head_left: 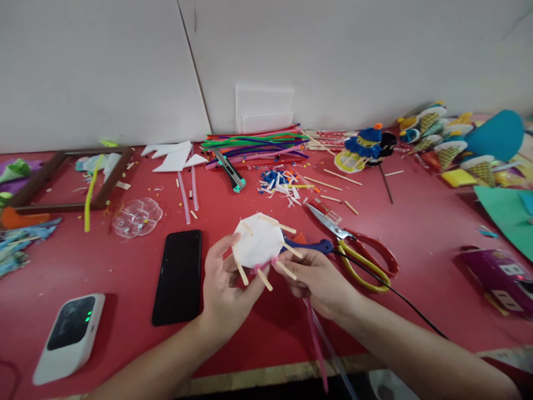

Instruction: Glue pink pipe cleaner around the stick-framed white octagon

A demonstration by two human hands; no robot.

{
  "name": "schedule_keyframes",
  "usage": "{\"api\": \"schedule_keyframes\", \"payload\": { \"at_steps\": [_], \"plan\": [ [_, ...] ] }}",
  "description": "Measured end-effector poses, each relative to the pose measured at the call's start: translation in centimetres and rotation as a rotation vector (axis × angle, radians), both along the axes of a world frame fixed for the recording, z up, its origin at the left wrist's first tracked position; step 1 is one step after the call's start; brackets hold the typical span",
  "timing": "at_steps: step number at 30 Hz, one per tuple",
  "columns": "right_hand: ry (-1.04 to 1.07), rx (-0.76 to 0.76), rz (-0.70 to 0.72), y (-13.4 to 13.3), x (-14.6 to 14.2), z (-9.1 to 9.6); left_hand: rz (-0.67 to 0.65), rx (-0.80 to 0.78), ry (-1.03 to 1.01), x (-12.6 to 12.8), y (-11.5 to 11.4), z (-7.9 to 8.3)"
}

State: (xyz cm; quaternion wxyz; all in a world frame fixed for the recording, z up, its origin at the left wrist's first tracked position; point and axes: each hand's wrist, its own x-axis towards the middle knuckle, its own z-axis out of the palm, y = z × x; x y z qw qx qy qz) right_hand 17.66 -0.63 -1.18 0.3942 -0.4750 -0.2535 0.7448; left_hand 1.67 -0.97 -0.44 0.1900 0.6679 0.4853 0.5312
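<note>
Above the table's front, my left hand (225,289) grips a white disc (259,241) by its left edge, thumb underneath. Short wooden sticks (241,272) stick out around the disc's rim. At its lower right, the fingers of my right hand (314,275) are closed on a pink pipe cleaner (317,350), whose long end hangs below the hand. Some pink shows between the sticks at the lower rim. A pale, clear strip (333,344) hangs beside it. Behind my right hand lies a blue tool (316,244) with a black cable, partly hidden.
Large scissors (366,266) lie right of my hands, a black phone (177,278) and a white device (70,336) left. Farther back are a box cutter (229,169), pipe cleaners (254,144), scraps (283,180) and a clear tray (137,216). Finished crafts (449,147) are piled back right.
</note>
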Motion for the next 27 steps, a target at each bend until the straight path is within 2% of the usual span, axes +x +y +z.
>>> {"api": "schedule_keyframes", "payload": {
  "at_steps": [3, 8, 13, 17, 20, 23, 25, 27],
  "plan": [
    [-0.017, 0.063, -0.009, -0.3, 0.1, -0.2, -0.046, -0.041, -0.073, 0.4, -0.1, -0.2],
    [-0.076, 0.08, -0.009, -0.8, 0.0, -0.2, -0.092, -0.064, -0.204, 0.7, -0.3, -0.8],
    [-0.15, 0.108, -0.012, -1.1, 0.0, -0.3, -0.039, 0.009, -0.081, 0.2, -0.3, -0.6],
    [-0.265, 0.186, 0.004, -1.4, 0.1, -0.3, -0.041, 0.074, 0.028, 0.0, -0.1, -0.2],
    [-0.368, 0.311, 0.008, -1.4, 0.1, 0.0, -0.036, 0.095, 0.067, 0.1, 0.1, 0.1],
    [-0.515, 0.498, -0.017, -1.6, 0.1, 0.3, -0.03, 0.099, 0.067, 0.4, 0.3, 0.4],
    [-0.652, 0.68, -0.051, -1.7, 0.2, 0.5, -0.042, 0.081, 0.036, 0.5, 0.3, 0.6],
    [-0.799, 0.927, -0.089, -1.7, 0.4, 0.7, -0.058, 0.036, 0.001, 0.6, 0.3, 0.7]
  ]
}}
